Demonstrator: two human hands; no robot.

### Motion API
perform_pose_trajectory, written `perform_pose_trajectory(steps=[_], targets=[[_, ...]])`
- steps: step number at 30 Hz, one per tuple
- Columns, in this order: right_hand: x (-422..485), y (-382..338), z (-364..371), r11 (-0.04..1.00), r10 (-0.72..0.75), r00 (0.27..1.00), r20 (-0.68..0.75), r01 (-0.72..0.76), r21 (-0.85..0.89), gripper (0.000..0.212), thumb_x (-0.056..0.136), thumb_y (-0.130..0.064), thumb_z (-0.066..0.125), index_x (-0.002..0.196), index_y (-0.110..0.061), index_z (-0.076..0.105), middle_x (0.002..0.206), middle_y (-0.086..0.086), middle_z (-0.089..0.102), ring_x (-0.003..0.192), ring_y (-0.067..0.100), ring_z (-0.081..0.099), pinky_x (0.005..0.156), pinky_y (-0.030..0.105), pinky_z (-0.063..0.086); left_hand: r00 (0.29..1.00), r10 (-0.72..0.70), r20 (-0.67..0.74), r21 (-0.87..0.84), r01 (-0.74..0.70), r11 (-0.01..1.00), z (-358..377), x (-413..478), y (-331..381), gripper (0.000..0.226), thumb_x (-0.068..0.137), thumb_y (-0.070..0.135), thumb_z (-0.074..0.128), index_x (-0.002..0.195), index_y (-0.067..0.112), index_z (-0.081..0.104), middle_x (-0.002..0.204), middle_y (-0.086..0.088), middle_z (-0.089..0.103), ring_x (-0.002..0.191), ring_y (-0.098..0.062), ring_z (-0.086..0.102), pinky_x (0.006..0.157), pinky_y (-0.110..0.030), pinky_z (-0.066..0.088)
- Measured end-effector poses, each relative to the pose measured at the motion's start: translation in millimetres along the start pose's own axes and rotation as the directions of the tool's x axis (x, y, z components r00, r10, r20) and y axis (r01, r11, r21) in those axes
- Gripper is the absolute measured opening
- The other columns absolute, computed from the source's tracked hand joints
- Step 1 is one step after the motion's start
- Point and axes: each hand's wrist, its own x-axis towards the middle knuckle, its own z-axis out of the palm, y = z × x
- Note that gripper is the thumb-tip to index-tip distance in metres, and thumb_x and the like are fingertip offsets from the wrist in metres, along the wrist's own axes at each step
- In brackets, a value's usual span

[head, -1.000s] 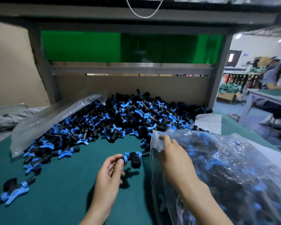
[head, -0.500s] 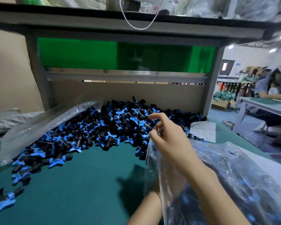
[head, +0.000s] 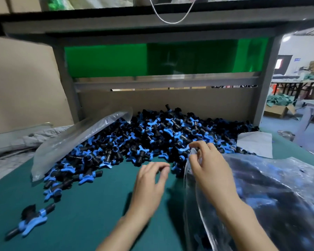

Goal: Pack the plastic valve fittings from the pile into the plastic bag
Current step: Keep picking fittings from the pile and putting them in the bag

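Black-and-blue plastic fittings (head: 152,134) heap beside a crinkly clear bag (head: 272,189). The right grip (head: 210,171) pinches its rim; the left grip (head: 149,182), apart and empty, hangs just short of them.

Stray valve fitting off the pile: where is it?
Head view, lower left: the stray valve fitting lies alone on the green mat, nearer the camera than the pile, left of the left hand.

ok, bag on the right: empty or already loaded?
Loaded, partly at least: black and blue fittings show through the clear plastic bag. The right hand pinches its rim.
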Motion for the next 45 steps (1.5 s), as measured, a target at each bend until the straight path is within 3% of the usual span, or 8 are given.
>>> perform_pose_trajectory(steps=[4, 12, 20, 23, 25, 27, 30, 45], targets=[[-9, 13, 12, 0.955, 0.007, 0.998, 0.062, 0.012, -0.296, 0.024, 0.096, -0.030, 0.046, 0.117, -0.029, 0.058, 0.102, -0.002, 0.053, 0.093, 0.026, 0.055, 0.073, 0.037, 0.038, 0.938, -0.347, -0.005, 0.163, 0.344, 0.925, -28, 13, -60, 0.021, 0.101, 0.032, 0.047, 0.119, 0.033, 0.058, 0.118, 0.010, 0.059, 0.100, -0.009, 0.056, 0.083, -0.030, 0.045], [-10, 23, 23, 0.936, -0.070, 0.997, -0.036, 0.053, -0.349, 0.014, 0.092, -0.027, 0.055, 0.104, -0.025, 0.062, 0.092, -0.001, 0.053, 0.080, 0.025, 0.053, 0.066, 0.036, 0.033, 0.887, -0.454, 0.082, 0.412, 0.385, 0.826, -33, 77, -102, 0.048, 0.106, 0.024, 0.037, 0.153, 0.023, 0.030, 0.155, -0.003, 0.036, 0.132, -0.025, 0.045, 0.098, -0.034, 0.039], [-11, 26, 28, 0.932, -0.090, 0.991, -0.095, 0.050, -0.358, 0.007, 0.090, -0.024, 0.058, 0.095, -0.023, 0.062, 0.089, -0.001, 0.051, 0.073, 0.025, 0.052, 0.064, 0.033, 0.027, 0.913, -0.408, -0.003, 0.505, 0.353, 0.788, -35, 78, -102, 0.025, 0.102, 0.029, 0.048, 0.125, 0.024, 0.057, 0.118, 0.001, 0.063, 0.103, -0.022, 0.057, 0.083, -0.043, 0.051], [-13, 26, 26, 0.944, -0.114, 0.987, -0.113, 0.073, -0.321, 0.007, 0.089, -0.022, 0.062, 0.095, -0.021, 0.063, 0.094, 0.001, 0.050, 0.074, 0.025, 0.050, 0.063, 0.034, 0.030, 0.930, -0.354, -0.095, 0.304, 0.366, 0.880, -43, 54, -90, 0.018, 0.102, 0.029, 0.050, 0.117, 0.028, 0.060, 0.112, 0.004, 0.063, 0.105, -0.019, 0.055, 0.083, -0.037, 0.049], [-14, 25, 26, 0.956, -0.173, 0.976, -0.133, 0.133, -0.262, 0.013, 0.086, -0.017, 0.066, 0.099, -0.019, 0.066, 0.100, 0.003, 0.051, 0.079, 0.025, 0.050, 0.064, 0.036, 0.038, 0.900, -0.414, -0.134, 0.033, 0.421, 0.906, -44, 32, -73, 0.012, 0.100, 0.025, 0.054, 0.104, 0.033, 0.061, 0.101, 0.012, 0.064, 0.095, -0.008, 0.060, 0.074, -0.017, 0.045], [-16, 22, 28, 0.953, -0.260, 0.955, -0.147, 0.229, -0.198, 0.023, 0.084, -0.014, 0.069, 0.106, -0.019, 0.067, 0.106, 0.005, 0.053, 0.087, 0.026, 0.054, 0.070, 0.041, 0.045, 0.874, -0.464, -0.141, -0.183, 0.438, 0.880, -38, 5, -54, 0.016, 0.098, 0.018, 0.057, 0.097, 0.033, 0.063, 0.096, 0.015, 0.067, 0.089, 0.002, 0.061, 0.069, -0.004, 0.041], [-23, 19, 34, 0.940, -0.337, 0.934, -0.115, 0.327, -0.097, 0.034, 0.084, -0.012, 0.069, 0.117, -0.019, 0.065, 0.109, 0.003, 0.056, 0.092, 0.027, 0.056, 0.076, 0.043, 0.048, 0.857, -0.512, -0.059, -0.424, 0.443, 0.790, -26, -25, -32, 0.017, 0.098, 0.011, 0.056, 0.098, 0.025, 0.065, 0.091, 0.008, 0.072, 0.084, -0.001, 0.066, 0.075, -0.007, 0.046], [-26, 27, 42, 0.947, -0.275, 0.943, 0.190, 0.299, -0.115, 0.024, 0.100, -0.033, 0.052, 0.121, -0.030, 0.063, 0.108, -0.009, 0.060, 0.101, 0.020, 0.054, 0.083, 0.037, 0.039, 0.914, -0.399, 0.071, -0.429, 0.389, 0.815, -21, -48, -12, 0.024, 0.089, 0.049, 0.053, 0.098, 0.032, 0.067, 0.083, 0.014, 0.070, 0.081, 0.000, 0.063, 0.071, -0.009, 0.044]])
